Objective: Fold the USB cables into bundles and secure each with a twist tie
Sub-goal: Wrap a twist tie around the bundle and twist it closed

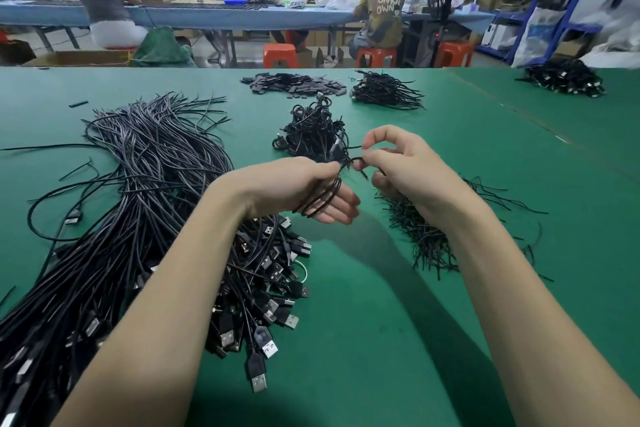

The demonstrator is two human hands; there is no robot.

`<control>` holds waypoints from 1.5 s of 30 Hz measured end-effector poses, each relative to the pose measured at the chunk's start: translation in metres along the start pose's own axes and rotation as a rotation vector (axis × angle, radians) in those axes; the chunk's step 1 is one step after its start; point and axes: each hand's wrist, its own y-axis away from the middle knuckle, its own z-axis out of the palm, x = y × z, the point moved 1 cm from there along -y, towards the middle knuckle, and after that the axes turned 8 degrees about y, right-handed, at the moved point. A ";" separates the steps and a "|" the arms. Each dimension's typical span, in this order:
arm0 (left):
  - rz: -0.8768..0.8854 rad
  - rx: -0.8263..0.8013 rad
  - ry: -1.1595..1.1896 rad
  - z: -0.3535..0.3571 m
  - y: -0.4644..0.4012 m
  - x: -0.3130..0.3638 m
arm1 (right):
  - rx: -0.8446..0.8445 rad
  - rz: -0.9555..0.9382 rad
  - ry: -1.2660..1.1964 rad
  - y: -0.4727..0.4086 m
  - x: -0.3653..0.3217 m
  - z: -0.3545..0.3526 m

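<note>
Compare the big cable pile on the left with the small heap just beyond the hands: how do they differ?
The left pile is large, its cables lying long and loose; the far heap is small, its cables coiled into bundles. USB plugs show plainly on the left pile, hardly on the far heap. Both are black and lie on the green table.

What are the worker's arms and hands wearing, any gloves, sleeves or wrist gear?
Nothing visible. The left hand and right hand are bare, with no gloves, rings or finger cots. Both forearms are uncovered from wrist to the bottom edge of the view, with no sleeves, watch, bracelet or wrist strap showing. Anything worn above the elbows lies outside the picture.
</note>
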 end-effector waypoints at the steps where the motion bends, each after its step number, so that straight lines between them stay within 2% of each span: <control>1: 0.039 0.048 0.021 0.003 -0.002 -0.001 | -0.053 -0.021 -0.046 0.001 -0.003 0.001; 3: 0.155 0.110 0.121 0.007 -0.006 0.000 | -0.149 -0.085 -0.123 0.004 -0.008 0.006; 6: 0.295 0.188 0.482 0.010 -0.010 0.003 | -0.205 -0.117 -0.129 0.010 -0.011 0.009; 8: 0.335 0.254 0.626 0.011 -0.011 0.005 | -0.297 -0.114 -0.084 0.013 -0.010 0.011; 10: 0.350 0.251 0.724 0.012 -0.011 0.008 | -0.404 -0.098 -0.054 0.016 -0.007 0.015; 12: 0.372 0.243 0.823 0.011 -0.011 0.010 | -0.436 -0.069 -0.039 0.017 -0.003 0.019; 14: 0.404 0.263 0.803 0.011 -0.011 0.010 | -0.406 -0.047 -0.048 0.015 0.001 0.023; 17: 0.382 0.323 0.562 0.020 -0.014 0.009 | -0.328 -0.035 -0.152 0.009 0.006 0.026; 19: 0.381 0.351 0.518 0.027 -0.016 0.008 | -0.337 -0.015 -0.175 0.008 0.009 0.025; 25: 0.430 0.358 0.685 0.027 -0.017 0.008 | -0.459 -0.024 -0.114 0.008 0.015 0.024; 29: 0.417 0.392 0.672 0.024 -0.016 0.009 | -0.516 -0.020 -0.126 0.008 0.019 0.024; 32: 0.459 0.298 0.761 0.021 -0.014 0.007 | -0.561 0.021 -0.098 0.007 0.025 0.011; 33: 0.468 0.230 0.802 0.019 -0.011 0.006 | -0.522 0.051 -0.125 0.005 0.030 0.005; 36: 0.428 -0.018 0.885 0.018 -0.004 0.004 | -0.257 0.114 -0.262 -0.001 0.037 -0.011; 38: 0.402 -0.110 0.852 0.021 -0.003 0.002 | -0.211 0.063 -0.281 -0.005 0.034 -0.013; 41: 0.367 -0.145 0.788 0.027 -0.004 0.000 | -0.184 -0.031 -0.217 -0.006 0.027 -0.008; 45: 0.345 -0.161 0.804 0.025 -0.004 -0.001 | -0.124 -0.046 -0.217 -0.003 0.023 -0.006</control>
